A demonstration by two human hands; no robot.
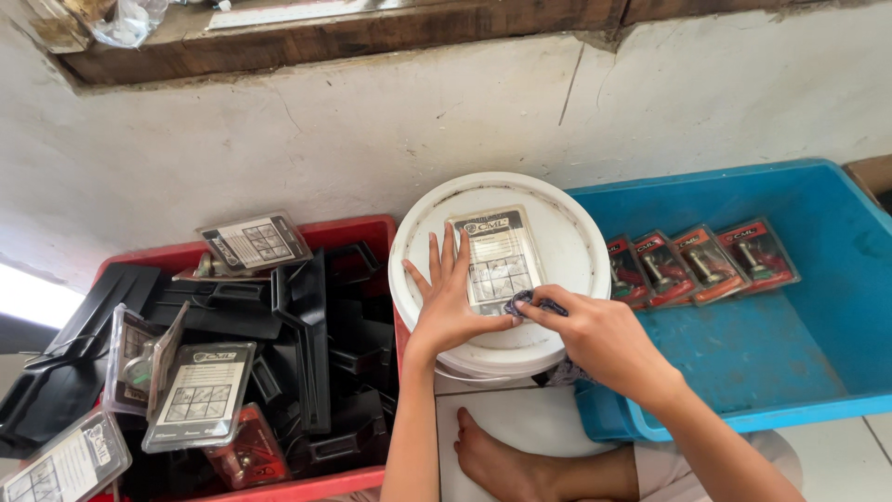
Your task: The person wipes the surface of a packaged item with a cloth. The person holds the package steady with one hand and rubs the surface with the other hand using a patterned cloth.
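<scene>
A clear blister pack (497, 256) with a printed card lies face down on the lid of a white bucket (567, 237). My left hand (448, 302) lies flat on the lid, fingers spread, pressing the pack's left edge. My right hand (599, 335) pinches a small dark cloth (531, 301) against the pack's lower right corner.
A red crate (358, 230) at the left holds black plastic parts (302, 335) and several more blister packs (200, 395). A blue tub (790, 372) at the right has several red-carded packs (701, 263) lined up along its far side. A whitewashed wall rises behind; my bare foot (497, 460) rests below the bucket.
</scene>
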